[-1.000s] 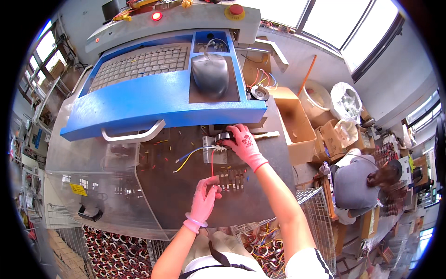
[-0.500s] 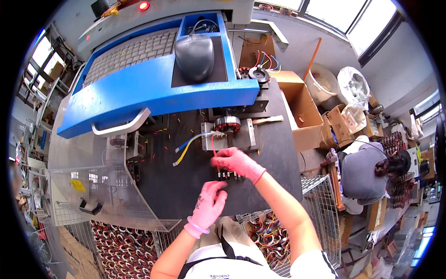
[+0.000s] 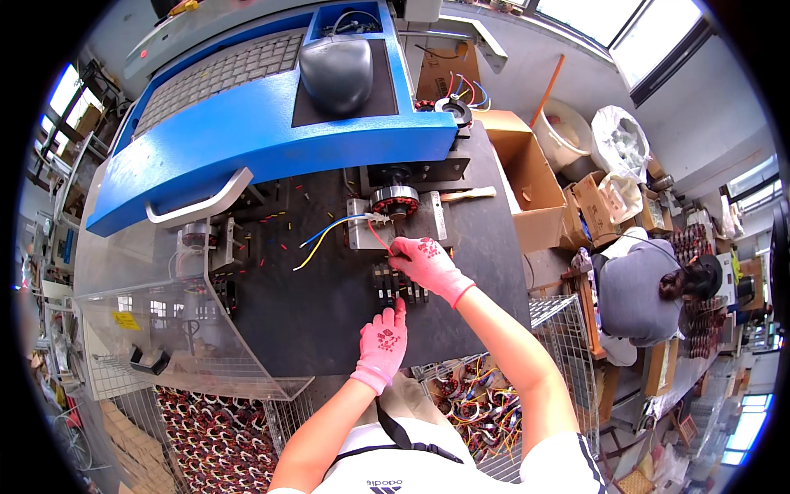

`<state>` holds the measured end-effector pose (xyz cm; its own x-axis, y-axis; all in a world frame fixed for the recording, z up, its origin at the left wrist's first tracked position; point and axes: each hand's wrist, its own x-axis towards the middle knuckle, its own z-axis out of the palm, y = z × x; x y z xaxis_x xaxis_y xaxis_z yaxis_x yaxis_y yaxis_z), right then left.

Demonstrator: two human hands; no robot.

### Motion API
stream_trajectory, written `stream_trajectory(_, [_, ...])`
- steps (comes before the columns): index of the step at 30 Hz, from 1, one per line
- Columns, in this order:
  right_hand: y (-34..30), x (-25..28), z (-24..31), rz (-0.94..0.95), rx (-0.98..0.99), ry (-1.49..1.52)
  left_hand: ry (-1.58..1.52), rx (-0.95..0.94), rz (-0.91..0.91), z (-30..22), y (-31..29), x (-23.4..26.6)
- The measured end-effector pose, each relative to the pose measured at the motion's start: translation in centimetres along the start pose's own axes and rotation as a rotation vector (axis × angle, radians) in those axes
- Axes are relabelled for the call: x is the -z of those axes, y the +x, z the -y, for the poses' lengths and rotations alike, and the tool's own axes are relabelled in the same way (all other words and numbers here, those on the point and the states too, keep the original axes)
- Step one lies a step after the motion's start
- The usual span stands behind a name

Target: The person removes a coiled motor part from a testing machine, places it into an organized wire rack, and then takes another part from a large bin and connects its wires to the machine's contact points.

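Observation:
A round motor stator (image 3: 395, 198) with red windings sits in a metal fixture (image 3: 360, 235) on the dark bench. From it a blue wire (image 3: 325, 230) and a yellow wire (image 3: 317, 253) stretch out to the left. My right hand (image 3: 429, 267), in a pink glove, pinches the stator's red wire (image 3: 378, 235) in front of the fixture. Below it stands a row of small black blocks (image 3: 385, 284), partly covered by that hand. My left hand (image 3: 383, 342), also pink-gloved, has its index finger stretched to the near edge of these blocks and holds nothing visible.
A blue keyboard tray (image 3: 271, 136) with a black mouse (image 3: 336, 76) overhangs the bench. At left is a clear guard (image 3: 164, 329). A wooden-handled tool (image 3: 469, 194) lies right of the fixture. Wire baskets of stators (image 3: 214, 436) stand below. Another person (image 3: 638, 288) sits at right.
My left hand has moved up and right to the black blocks, its index finger now extended. My right hand still pinches the red wire, now slanting rightward. The view has shifted slightly.

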<state>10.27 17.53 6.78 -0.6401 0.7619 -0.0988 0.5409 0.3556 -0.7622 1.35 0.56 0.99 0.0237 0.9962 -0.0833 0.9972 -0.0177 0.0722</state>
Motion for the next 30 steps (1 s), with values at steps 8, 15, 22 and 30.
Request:
stream_trajectory(8, [0.0, -1.2, -0.6, -0.108, 0.074, -0.071, -0.464, -0.029, -0.295, 0.6, 0.1, 1.9])
stream_trajectory(15, [0.5, -2.2, 6.1, -0.06, -0.216, 0.651, -1.79, 0.601, -1.06, 6.0, 5.9, 12.0])
stream_trajectory(22, [3.5, -2.1, 7.0, 0.215, -0.307, 1.223, -1.744, 0.299, -0.612, 5.9, 1.9, 12.7])
stream_trajectory(30, [0.3, 1.4, 3.0, 0.147, -0.197, 0.362, -0.448, 0.073, -0.222, 1.9, -2.2, 4.5])
